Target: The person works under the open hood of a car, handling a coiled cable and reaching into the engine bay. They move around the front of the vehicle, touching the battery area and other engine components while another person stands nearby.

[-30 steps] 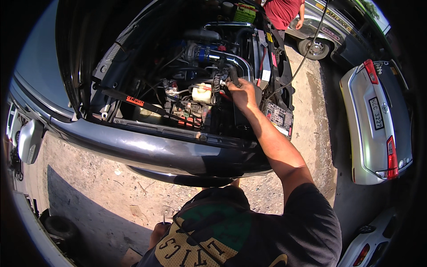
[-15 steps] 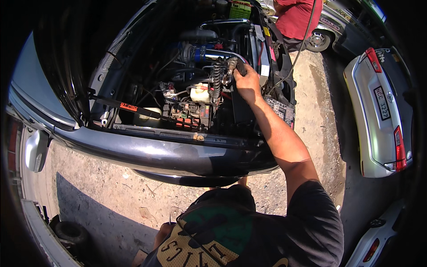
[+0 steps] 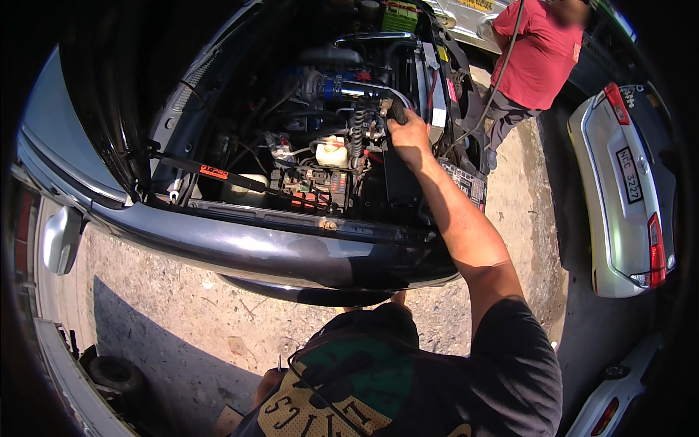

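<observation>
My right hand (image 3: 410, 138) is closed round a dark part (image 3: 397, 111) with a dull metal piece at its top, over the engine bay, next to a black corrugated hose (image 3: 357, 131). Below it are a black box (image 3: 400, 182), a cream reservoir (image 3: 331, 153) and an open fuse box (image 3: 338, 191). At the lower edge my left hand (image 3: 271, 381), mostly hidden behind my shirt, is closed on a thin metal tool (image 3: 279, 363) whose tip points up.
The raised black hood (image 3: 102, 124) and its strut (image 3: 218, 172) are at left, the dark fender (image 3: 240, 247) nearer me. A person in red (image 3: 531, 54) stands beyond the car. A silver car (image 3: 608, 197) is at right, a tire (image 3: 116, 375) lower left.
My right hand has moved farther up with the dark part, its metal piece now showing. The person in red has moved right, more of them in view.
</observation>
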A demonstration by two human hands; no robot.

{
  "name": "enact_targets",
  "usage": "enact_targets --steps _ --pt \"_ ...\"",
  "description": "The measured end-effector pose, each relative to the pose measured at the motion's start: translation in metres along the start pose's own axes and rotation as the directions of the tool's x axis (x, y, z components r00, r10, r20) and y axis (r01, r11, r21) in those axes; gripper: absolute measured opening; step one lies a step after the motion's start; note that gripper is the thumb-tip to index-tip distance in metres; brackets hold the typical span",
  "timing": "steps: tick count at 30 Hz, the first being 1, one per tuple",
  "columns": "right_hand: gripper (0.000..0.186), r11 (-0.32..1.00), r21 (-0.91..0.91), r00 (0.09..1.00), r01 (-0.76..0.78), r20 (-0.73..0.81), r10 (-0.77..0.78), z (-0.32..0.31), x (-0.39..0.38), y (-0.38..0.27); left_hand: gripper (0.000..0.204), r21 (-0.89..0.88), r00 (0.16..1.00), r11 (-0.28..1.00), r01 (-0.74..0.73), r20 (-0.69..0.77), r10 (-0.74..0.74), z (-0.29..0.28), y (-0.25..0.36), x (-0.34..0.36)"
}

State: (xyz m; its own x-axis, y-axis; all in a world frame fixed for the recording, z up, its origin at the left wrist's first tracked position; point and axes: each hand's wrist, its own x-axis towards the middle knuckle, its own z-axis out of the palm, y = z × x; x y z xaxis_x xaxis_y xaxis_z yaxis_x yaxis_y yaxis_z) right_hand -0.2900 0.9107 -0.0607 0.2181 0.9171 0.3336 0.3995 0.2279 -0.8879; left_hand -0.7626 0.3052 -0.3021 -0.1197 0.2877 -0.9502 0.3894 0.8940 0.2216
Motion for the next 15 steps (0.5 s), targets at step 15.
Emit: enact_targets --steps 15 --pt "0.043 0.862 -0.506 0.938 -0.021 0.289 0.193 0.027 0.042 0.025 0.032 -0.051 0.981 0.981 -0.185 0.050 0.188 0.014 -0.013 0.023"
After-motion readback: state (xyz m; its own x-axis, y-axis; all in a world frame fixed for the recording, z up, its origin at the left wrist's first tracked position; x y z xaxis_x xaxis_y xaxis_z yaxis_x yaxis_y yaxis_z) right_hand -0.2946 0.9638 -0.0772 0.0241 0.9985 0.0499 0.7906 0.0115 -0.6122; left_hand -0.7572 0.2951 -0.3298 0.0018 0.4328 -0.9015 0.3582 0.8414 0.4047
